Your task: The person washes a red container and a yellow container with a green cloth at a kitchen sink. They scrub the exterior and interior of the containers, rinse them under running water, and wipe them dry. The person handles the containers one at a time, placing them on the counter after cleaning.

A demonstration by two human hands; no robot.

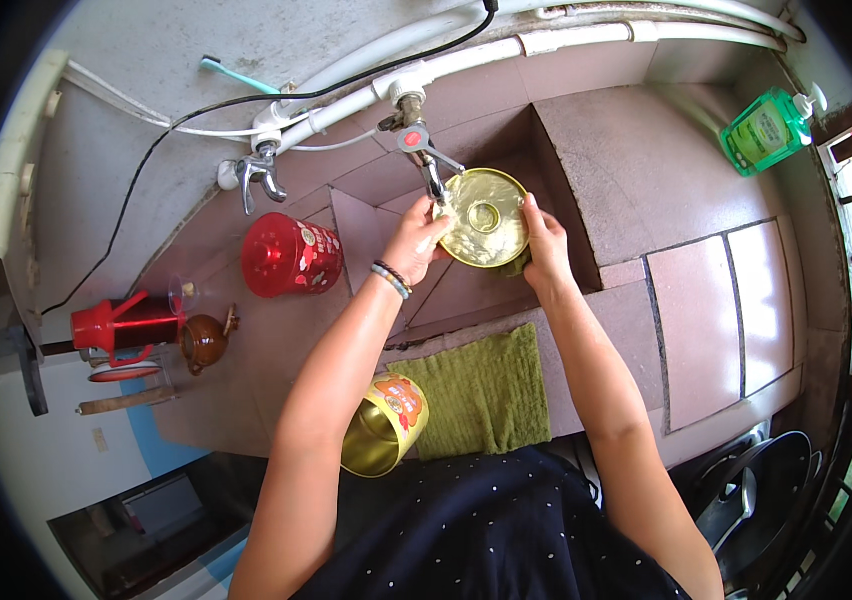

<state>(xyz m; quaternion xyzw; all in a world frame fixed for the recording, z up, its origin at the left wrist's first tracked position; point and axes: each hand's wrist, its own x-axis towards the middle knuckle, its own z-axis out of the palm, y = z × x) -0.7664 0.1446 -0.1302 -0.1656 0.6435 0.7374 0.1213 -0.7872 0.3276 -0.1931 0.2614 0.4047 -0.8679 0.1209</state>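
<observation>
Between my two hands I hold a round gold metal lid (504,236) over the tiled sink (557,202). My left hand (420,236) grips its left edge and my right hand (547,244) its right edge. The lid lies just below the spout of a metal tap (433,176), and its surface looks wet. A bit of green cloth shows under the lid by my right fingers. An open yellow tin (409,397) with a gold inside lies tilted on the counter near my left forearm. Beside it a green towel (482,390) is spread at the sink's front edge.
A closed red tin (292,255) stands left of the sink. Further left are a red thermos (125,326) and a brown pot (204,341). A second tap (259,180) juts from the wall pipe. At right stand a green pump bottle (767,135) and, lower down, a dark pan (763,510).
</observation>
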